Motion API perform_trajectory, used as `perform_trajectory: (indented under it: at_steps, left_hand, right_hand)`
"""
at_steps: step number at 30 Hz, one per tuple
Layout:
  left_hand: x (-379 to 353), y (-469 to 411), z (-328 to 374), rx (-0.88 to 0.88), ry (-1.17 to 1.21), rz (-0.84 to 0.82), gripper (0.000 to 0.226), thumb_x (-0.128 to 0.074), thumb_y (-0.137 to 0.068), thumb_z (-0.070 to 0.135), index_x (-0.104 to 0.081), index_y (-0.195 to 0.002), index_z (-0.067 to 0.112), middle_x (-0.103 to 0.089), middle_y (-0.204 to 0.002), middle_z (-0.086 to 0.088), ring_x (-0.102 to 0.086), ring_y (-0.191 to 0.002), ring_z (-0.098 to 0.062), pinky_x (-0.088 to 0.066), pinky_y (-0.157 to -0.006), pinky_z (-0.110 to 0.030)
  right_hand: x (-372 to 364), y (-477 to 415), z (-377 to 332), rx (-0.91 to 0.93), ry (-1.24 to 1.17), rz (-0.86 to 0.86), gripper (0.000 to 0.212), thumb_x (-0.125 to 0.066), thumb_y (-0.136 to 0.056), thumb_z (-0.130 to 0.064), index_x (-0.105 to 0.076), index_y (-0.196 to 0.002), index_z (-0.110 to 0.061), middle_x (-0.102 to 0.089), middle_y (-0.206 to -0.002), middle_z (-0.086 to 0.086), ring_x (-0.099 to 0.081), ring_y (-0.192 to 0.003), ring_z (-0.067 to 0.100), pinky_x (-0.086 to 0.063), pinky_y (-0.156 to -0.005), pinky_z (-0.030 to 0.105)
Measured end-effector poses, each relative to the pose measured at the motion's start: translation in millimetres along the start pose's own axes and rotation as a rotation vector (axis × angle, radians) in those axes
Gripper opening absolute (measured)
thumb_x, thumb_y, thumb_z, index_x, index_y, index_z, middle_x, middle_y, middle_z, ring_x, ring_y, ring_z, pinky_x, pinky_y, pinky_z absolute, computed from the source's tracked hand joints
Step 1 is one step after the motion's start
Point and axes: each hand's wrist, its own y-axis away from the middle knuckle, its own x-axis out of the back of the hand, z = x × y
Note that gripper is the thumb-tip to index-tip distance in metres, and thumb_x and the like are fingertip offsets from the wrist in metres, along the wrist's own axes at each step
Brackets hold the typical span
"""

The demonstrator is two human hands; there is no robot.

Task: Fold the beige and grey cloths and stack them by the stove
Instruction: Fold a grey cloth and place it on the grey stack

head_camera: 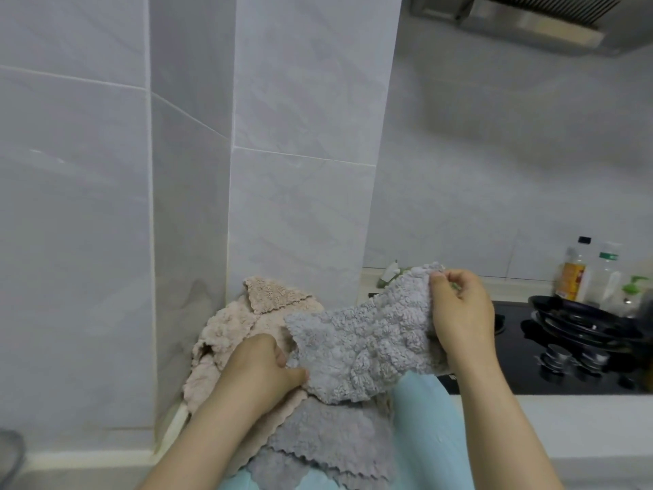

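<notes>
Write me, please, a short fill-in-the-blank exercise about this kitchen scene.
1. The left hand and right hand both grip one cloth, coloured ____.
2. The beige cloths lie heaped against the tiled ____.
3. The pan on the stove is coloured ____.
Missing words: grey; wall; black.

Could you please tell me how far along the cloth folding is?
Early. Done: no tidy stack shows; the beige cloths lie rumpled by the wall. In hand: the left hand and right hand hold one grey cloth spread between them. Left: fold it, the second grey cloth below and the beige ones, then stack all by the stove.
</notes>
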Motion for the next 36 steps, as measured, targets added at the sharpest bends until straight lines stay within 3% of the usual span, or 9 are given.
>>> perform_trajectory:
  at_steps: [11, 15, 17, 20, 23, 26, 30, 33, 36]
  left_hand:
    - [34.8, -18.2, -26.6, 0.022, 0.522, -0.150, 0.015, -0.058, -0.076, -0.017, -0.069, -0.071, -0.009, -0.057, -0.058, -0.011, -0.049, -0.035, -0.009, -0.039, -0.040, -0.014]
    - [55.2, -10.8, -32.6, -0.021, 0.319, -0.342, 0.021, -0.086, -0.051, 0.008, -0.065, -0.047, 0.010, -0.057, -0.048, -0.001, -0.048, -0.043, -0.011, -0.038, -0.049, -0.017]
    - [53.3, -7.6, -33.7, 0.013, 0.244, -0.448, 0.035, -0.086, -0.062, 0.009, -0.057, -0.042, 0.013, -0.050, -0.041, 0.003, -0.044, -0.037, -0.009, -0.034, -0.043, -0.015]
    - [44.8, -7.2, -31.7, 0.084, 0.321, -0.462, 0.028, -0.078, -0.076, 0.022, -0.060, -0.058, 0.009, -0.056, -0.049, -0.002, -0.052, -0.043, -0.013, -0.042, -0.044, -0.021]
    - [30.4, -12.6, -31.0, 0.128, 0.422, -0.330, 0.031, -0.070, -0.082, 0.040, -0.064, -0.087, 0.009, -0.067, -0.089, -0.003, -0.065, -0.080, -0.020, -0.058, -0.071, -0.035]
    - [16.4, -11.1, -25.2, 0.112, 0.414, -0.214, 0.032, -0.064, -0.086, 0.043, -0.057, -0.106, 0.019, -0.064, -0.106, 0.000, -0.060, -0.098, -0.016, -0.050, -0.086, -0.032]
    - [6.9, -11.2, -17.6, 0.118, 0.466, -0.178, 0.036, -0.073, -0.081, 0.027, -0.055, -0.110, 0.016, -0.062, -0.099, 0.000, -0.061, -0.089, -0.015, -0.050, -0.072, -0.025]
    - [21.5, -8.6, -17.5, 0.197, 0.603, -0.382, 0.038, -0.076, -0.076, 0.009, -0.053, -0.107, 0.010, -0.058, -0.081, -0.003, -0.057, -0.059, -0.014, -0.047, -0.045, -0.022]
    - [38.8, -9.1, -29.1, 0.190, 0.487, -0.501, 0.031, -0.077, -0.074, 0.003, -0.057, -0.098, 0.005, -0.056, -0.062, -0.008, -0.052, -0.049, -0.016, -0.047, -0.044, -0.024]
  right_hand:
    - [5.0, -4.4, 4.9, -0.007, 0.011, 0.058, 0.015, -0.049, -0.098, -0.025, -0.059, -0.099, -0.014, -0.057, -0.072, -0.006, -0.051, -0.067, 0.010, -0.036, -0.064, 0.032]
    - [8.0, -4.4, 7.7, 0.001, 0.078, 0.091, 0.014, -0.051, -0.097, -0.026, -0.060, -0.099, -0.016, -0.061, -0.093, 0.001, -0.055, -0.088, 0.020, -0.036, -0.073, 0.030]
    - [7.1, -2.7, 6.8, 0.030, 0.117, 0.076, 0.015, -0.052, -0.096, -0.026, -0.063, -0.098, -0.016, -0.062, -0.094, 0.001, -0.056, -0.089, 0.020, -0.036, -0.072, 0.030]
    - [5.3, 0.5, 3.9, 0.089, 0.174, 0.063, 0.017, -0.053, -0.096, -0.028, -0.065, -0.099, -0.016, -0.062, -0.089, -0.001, -0.056, -0.084, 0.017, -0.035, -0.069, 0.029]
    - [5.0, 2.5, 0.6, 0.130, 0.197, 0.041, 0.017, -0.054, -0.096, -0.029, -0.065, -0.098, -0.017, -0.060, -0.085, -0.004, -0.055, -0.082, 0.016, -0.035, -0.068, 0.028]
    - [4.8, 2.4, -1.3, 0.141, 0.172, 0.002, 0.016, -0.055, -0.095, -0.030, -0.065, -0.095, -0.018, -0.061, -0.082, -0.008, -0.058, -0.083, 0.017, -0.042, -0.070, 0.031]
    - [5.6, 1.1, -2.8, 0.149, 0.158, -0.031, 0.016, -0.056, -0.093, -0.032, -0.066, -0.094, -0.019, -0.065, -0.086, -0.003, -0.060, -0.083, 0.017, -0.050, -0.076, 0.037]
    - [7.7, 0.3, -4.2, 0.149, 0.145, -0.042, 0.014, -0.058, -0.092, -0.032, -0.066, -0.092, -0.021, -0.066, -0.087, -0.004, -0.061, -0.085, 0.015, -0.050, -0.077, 0.036]
    - [8.2, 0.4, -4.3, 0.149, 0.160, -0.049, 0.012, -0.059, -0.091, -0.032, -0.066, -0.087, -0.023, -0.067, -0.085, -0.005, -0.061, -0.084, 0.016, -0.050, -0.077, 0.036]
